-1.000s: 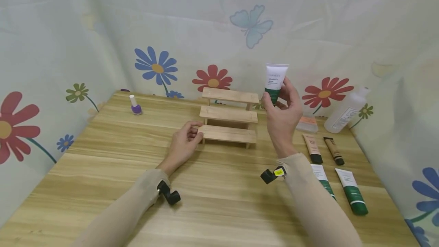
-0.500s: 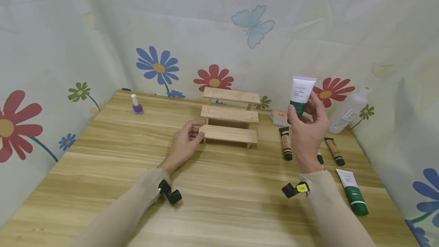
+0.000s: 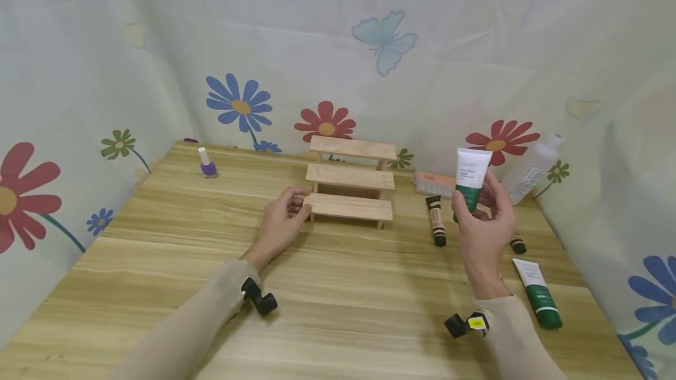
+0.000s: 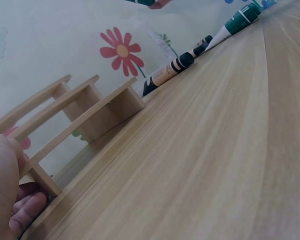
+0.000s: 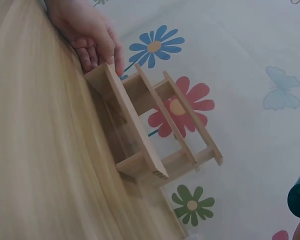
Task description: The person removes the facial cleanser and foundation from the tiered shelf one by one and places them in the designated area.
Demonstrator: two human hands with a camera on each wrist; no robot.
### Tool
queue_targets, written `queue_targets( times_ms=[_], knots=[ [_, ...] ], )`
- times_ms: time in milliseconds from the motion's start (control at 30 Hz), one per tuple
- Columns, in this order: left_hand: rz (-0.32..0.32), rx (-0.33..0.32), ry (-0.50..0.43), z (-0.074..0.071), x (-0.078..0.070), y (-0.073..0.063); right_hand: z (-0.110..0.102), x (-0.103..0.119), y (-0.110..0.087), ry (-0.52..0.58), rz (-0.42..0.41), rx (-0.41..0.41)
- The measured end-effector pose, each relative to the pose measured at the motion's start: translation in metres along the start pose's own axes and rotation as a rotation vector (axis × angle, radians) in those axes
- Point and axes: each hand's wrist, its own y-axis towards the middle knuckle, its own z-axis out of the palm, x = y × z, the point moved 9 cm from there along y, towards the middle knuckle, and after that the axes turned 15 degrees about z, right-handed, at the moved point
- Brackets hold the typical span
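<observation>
In the head view a three-step wooden stand [image 3: 348, 206] is at the back middle of the table. At the left end of its lowest step my left hand [image 3: 282, 223] pinches the board with curled fingers; the left wrist view shows those fingers [image 4: 27, 212] beside the stand's leg. Raised over the right side of the table, my right hand [image 3: 486, 245] holds a small white and green squeeze tube [image 3: 472, 172] with its white crimped end up. Its lower end is partly hidden by the fingers. Only a dark green part of the tube [image 5: 299, 195] shows in the right wrist view.
A purple nail polish bottle [image 3: 208, 165] stands at the back left. Right of the stand lie a black-capped concealer tube [image 3: 436, 221], a clear box with an orange label [image 3: 435, 182] and another white-green tube [image 3: 537, 295]. A clear bottle [image 3: 530, 170] stands behind my right hand.
My right hand has carried the tube rightward, away from the stand, and then lower. My left hand has stayed on the stand's lowest step.
</observation>
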Motion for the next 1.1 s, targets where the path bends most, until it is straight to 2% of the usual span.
queue_targets(
  times_ms=[167,633,867,1100],
  knots=[
    [-0.002,0.002,0.002,0.001,0.001,0.001,-0.012,-0.008,-0.011,-0.047,0.025,-0.006],
    [-0.002,0.002,0.009,0.000,0.002,0.001,-0.032,-0.052,-0.047,-0.171,0.190,0.012],
    [-0.002,0.001,0.002,0.001,0.003,0.001,-0.040,-0.064,-0.056,-0.233,0.204,0.027],
    [0.002,0.004,-0.001,0.000,0.002,0.001,-0.042,-0.076,-0.066,-0.355,0.243,0.071]
  ],
)
